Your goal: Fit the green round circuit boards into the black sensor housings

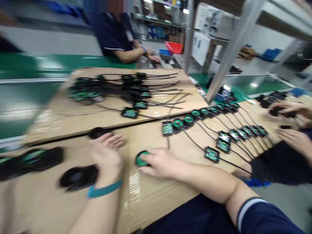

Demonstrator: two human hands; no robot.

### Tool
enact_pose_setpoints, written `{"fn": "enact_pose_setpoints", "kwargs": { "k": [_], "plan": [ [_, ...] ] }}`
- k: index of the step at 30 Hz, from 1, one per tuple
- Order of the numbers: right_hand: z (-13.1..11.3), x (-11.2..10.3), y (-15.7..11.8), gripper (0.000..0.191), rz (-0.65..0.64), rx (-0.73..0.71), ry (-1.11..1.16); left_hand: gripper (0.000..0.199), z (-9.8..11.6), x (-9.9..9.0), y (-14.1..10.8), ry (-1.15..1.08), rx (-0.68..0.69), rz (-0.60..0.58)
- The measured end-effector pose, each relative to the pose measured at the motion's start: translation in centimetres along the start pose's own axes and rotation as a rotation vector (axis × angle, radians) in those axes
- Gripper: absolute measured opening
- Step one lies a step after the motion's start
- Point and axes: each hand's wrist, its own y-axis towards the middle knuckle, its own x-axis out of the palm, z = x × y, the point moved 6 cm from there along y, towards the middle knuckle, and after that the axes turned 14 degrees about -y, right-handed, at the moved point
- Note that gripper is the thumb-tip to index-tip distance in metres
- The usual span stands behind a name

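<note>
My right hand [158, 162] has its fingers closed on a round black part with a green board [140, 158], which rests on the cardboard-covered table. To the left, my left hand [107, 152] wears a teal wristband; it is blurred, palm turned up, with its fingers apart. Just beyond its fingers lies a round black piece [97, 132]. Beside my left wrist is a black ring-shaped part [75, 177], smeared by motion. Farther left sits a long dark part with a green board [34, 157].
Wired green boards [212, 154] and a row of round units [188, 120] lie on the right. Behind is a pile of wired parts [85, 87]. A metal post [234, 48] rises at the back right. A person's hand [296, 138] shows at the right; another person sits opposite.
</note>
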Motion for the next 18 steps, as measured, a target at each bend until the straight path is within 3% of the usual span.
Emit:
{"fn": "enact_pose_setpoints", "kwargs": {
  "k": [2, 4, 8, 11, 15, 17, 18],
  "plan": [
    [0.2, -1.2, -0.7, 0.030, 0.252, 0.040, 0.083, 0.077, -0.7, -0.6, 0.1, -0.006, -0.028, 0.080],
    [0.8, -1.5, -1.3, 0.033, 0.384, 0.077, 0.126, 0.077, -1.4, -1.0, 0.0, -0.134, -0.087, 0.115],
    [0.6, -0.9, -1.5, 0.025, 0.326, -0.014, 0.064, 0.066, -1.3, -0.7, -0.8, -0.360, -0.151, 0.132],
    [1.0, -1.3, -2.1, 0.029, 0.428, 0.014, 0.024, 0.059, -0.8, 0.3, -1.2, -0.409, -0.153, 0.061],
    [1.2, 1.2, -1.7, 0.029, 0.368, -0.079, -0.046, 0.063, -0.8, 0.6, -1.1, -0.379, -0.173, 0.026],
    [1.8, 2.3, -1.5, 0.035, 0.311, -0.127, -0.044, 0.066, -0.4, 0.6, -1.0, -0.333, -0.170, -0.071],
    [2.5, 2.3, -1.5, 0.037, 0.301, -0.125, -0.031, 0.066, 0.2, 0.8, -1.1, -0.302, -0.156, -0.189]
  ]
}}
